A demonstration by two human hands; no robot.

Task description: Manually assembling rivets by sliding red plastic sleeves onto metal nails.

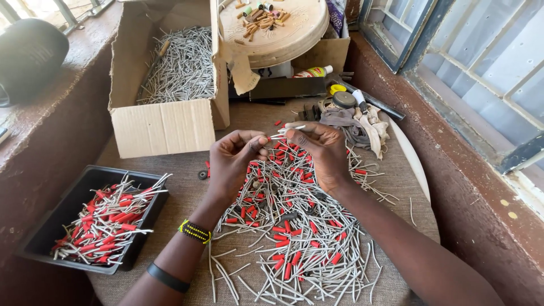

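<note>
Currently left hand [235, 161] pinches a red sleeve [264, 139] at its fingertips; right hand [320, 152] grips a thin grey pin [290, 130], tip aimed at the sleeve, both raised over the loose pile [289, 226] for reach. Black tray [68, 192] at left holds sleeved pins; cardboard box [164, 124] holds bare ones.

Two bare forearms reach up from the bottom edge and meet near the middle. The left hand [235, 161] is raised with its palm turned toward the right, fingers [253, 143] curled inward and fingertips pinched together. The right hand [320, 153] faces it, knuckles up, thumb and forefinger pinched. The fingertips of both hands nearly touch. The left wrist bends slightly back.
</note>
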